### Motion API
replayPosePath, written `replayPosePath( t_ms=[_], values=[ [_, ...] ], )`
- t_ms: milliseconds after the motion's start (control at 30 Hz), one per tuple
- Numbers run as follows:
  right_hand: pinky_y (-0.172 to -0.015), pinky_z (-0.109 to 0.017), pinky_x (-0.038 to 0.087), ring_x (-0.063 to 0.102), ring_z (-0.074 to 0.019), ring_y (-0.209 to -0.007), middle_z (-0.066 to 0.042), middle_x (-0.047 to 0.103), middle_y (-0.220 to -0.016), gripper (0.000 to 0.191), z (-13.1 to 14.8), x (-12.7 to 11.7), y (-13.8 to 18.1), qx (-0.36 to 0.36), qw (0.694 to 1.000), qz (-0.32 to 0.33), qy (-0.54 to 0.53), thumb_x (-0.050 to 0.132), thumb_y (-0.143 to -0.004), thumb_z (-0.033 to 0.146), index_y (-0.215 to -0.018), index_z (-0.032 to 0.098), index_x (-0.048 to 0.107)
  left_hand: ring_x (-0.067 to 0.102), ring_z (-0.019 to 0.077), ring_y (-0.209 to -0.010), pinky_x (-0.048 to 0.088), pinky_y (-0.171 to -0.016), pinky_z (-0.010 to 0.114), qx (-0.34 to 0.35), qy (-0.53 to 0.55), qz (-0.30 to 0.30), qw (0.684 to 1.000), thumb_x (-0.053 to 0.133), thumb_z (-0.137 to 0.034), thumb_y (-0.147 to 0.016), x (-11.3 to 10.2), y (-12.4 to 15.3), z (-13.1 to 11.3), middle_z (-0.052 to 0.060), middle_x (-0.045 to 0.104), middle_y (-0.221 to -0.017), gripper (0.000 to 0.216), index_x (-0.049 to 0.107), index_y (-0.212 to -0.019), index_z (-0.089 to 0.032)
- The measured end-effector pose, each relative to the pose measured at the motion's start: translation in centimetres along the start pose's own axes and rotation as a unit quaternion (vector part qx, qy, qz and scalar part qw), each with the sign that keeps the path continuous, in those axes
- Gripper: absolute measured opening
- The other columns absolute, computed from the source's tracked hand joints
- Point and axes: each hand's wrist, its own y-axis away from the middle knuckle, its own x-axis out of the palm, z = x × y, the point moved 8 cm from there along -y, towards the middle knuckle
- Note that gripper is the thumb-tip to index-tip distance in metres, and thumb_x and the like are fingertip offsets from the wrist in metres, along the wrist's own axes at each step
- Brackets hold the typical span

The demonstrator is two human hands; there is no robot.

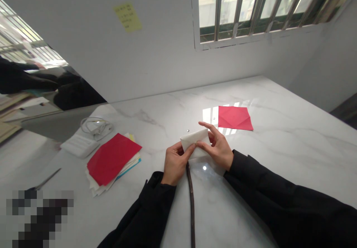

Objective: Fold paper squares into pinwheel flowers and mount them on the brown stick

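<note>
Both hands hold a small piece of white paper (194, 137) above the table, its upper edge folded over. My left hand (175, 162) grips the left part, thumb in front and the other fingers behind. My right hand (219, 147) pinches the right part with its thumb pressed near the middle; its index finger sticks out past the top edge. The two thumbs almost meet. Below the paper a dark cord (191, 203) runs down toward me. A red paper square (235, 118) with crease lines lies beyond my right hand.
Left on the marble-patterned table (295, 155) lies a stack of coloured paper (114, 158), red on top. Behind it are a white box (79, 144) and a coiled white cable (96, 127). Scissors (46, 183) lie nearer me, partly pixelated. A yellow note (128, 17) sticks to the wall.
</note>
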Motion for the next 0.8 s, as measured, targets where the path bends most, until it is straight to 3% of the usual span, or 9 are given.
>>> replayPosePath(
  t_ms=[233,567,800],
  values=[
    [-0.071,-0.031,0.052,0.064,-0.0174,-0.079,-0.003,0.074,-0.097,0.062,-0.4,0.1,0.1,0.013,1.000,0.002,0.010,0.080,-0.086,0.032,-0.143,0.024,0.055,0.074,0.0232,-0.075,0.062,-0.077,0.036,-0.003,-0.007,-0.008,1.000,0.092,-0.050,-0.072,-0.1,0.0,0.1,0.008,0.082,-0.088,0.047,0.083,-0.098,-0.012],
    [-0.068,-0.029,0.051,0.064,-0.0170,-0.078,-0.002,0.071,-0.093,0.053,0.3,-0.1,0.1,0.005,1.000,-0.006,0.028,0.079,-0.086,0.034,-0.134,0.024,0.058,0.076,0.0265,-0.088,0.062,-0.079,0.034,0.022,-0.026,0.009,0.999,0.085,-0.049,-0.079,0.2,0.1,-0.4,0.008,0.081,-0.093,0.044,0.080,-0.103,-0.012],
    [-0.077,-0.035,0.060,0.073,-0.0212,-0.086,-0.004,0.077,-0.100,0.076,-0.8,-0.6,-0.3,0.066,0.997,-0.001,-0.051,0.090,-0.077,0.041,-0.141,0.025,0.053,0.076,0.0264,-0.087,0.061,-0.079,0.034,0.031,-0.039,0.012,0.999,0.083,-0.049,-0.081,0.0,-0.1,-0.9,0.010,0.081,-0.096,0.048,0.078,-0.110,-0.012]
  ],
)
